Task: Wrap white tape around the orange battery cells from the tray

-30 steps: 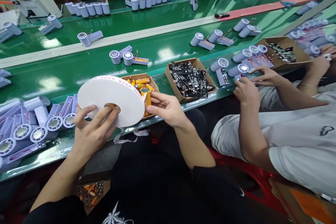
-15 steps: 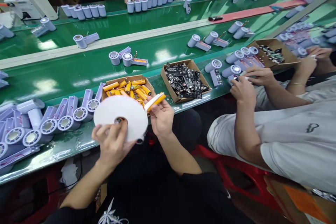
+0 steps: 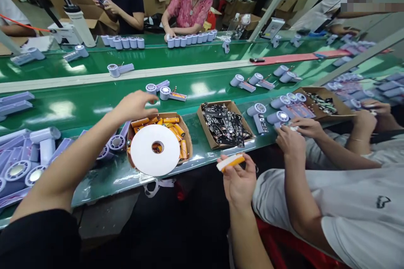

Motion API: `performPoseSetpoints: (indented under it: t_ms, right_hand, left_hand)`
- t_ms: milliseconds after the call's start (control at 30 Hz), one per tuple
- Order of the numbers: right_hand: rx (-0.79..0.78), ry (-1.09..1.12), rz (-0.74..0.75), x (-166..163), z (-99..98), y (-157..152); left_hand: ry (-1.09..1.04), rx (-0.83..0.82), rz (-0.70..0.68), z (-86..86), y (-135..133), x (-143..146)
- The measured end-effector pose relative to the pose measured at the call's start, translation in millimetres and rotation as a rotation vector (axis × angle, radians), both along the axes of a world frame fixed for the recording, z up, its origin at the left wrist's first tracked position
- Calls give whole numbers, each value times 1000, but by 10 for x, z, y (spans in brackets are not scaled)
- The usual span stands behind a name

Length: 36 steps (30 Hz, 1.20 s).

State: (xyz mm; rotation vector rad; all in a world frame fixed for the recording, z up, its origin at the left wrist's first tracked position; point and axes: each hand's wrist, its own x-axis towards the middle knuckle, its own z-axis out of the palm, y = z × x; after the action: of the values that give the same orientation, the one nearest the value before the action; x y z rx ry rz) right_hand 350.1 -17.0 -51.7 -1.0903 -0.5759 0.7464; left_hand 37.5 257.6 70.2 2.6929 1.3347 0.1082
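An orange battery (image 3: 237, 160) with a white strip along its side is pinched in my right hand (image 3: 240, 183), in front of the table edge. My left hand (image 3: 137, 106) is stretched over the far side of the battery box, fingers apart and holding nothing. Close to its fingertips are two lilac fan housings (image 3: 165, 93); whether it touches them I cannot tell. The white tape roll (image 3: 143, 151) lies on the cardboard box (image 3: 188, 141) of orange batteries (image 3: 179, 129), covering part of them. A loose white tape end (image 3: 153, 189) hangs below the table edge.
Right of the batteries stands a cardboard box (image 3: 202, 124) of black circuit boards (image 3: 223, 128). Lilac housings (image 3: 19, 170) crowd the left, partly behind my forearm. A co-worker's hands (image 3: 293, 134) work close on my right. Across the green belt (image 3: 202, 80), people sit behind rows of lilac parts.
My left hand has let go of the tape roll, now on the battery box, and moved up and away. My right hand has moved right and down with the battery, apart from the roll.
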Motion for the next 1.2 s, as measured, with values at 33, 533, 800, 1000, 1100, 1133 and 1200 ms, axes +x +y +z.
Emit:
performPoseSetpoints:
  t_ms: [33, 533, 800, 1000, 1100, 1133, 1200]
  right_hand:
    - [-27, -4, -4, 6, -47, -115]
    - [-138, -236, -3, 391, 110, 5]
    - [127, -425, 331, -372, 753, 1270]
    - [135, -585, 539, -876, 881, 2433]
    - [54, -639, 633, -1019, 698, 2913]
    - [38, -648, 659, -1054, 622, 3040]
    - [35, -663, 701, -1102, 472, 3245]
  left_hand:
    - [86, 37, 67, -68, 291, 117]
    - [377, -123, -38, -597, 1580, -192]
    - [406, -109, -129, -750, 1211, -559]
    - [300, -86, -173, -832, 1123, -659]
    - [263, -78, -186, -859, 1101, -718]
    - [265, -78, -189, -865, 1098, -717]
    - [271, -79, -184, -870, 1095, -686]
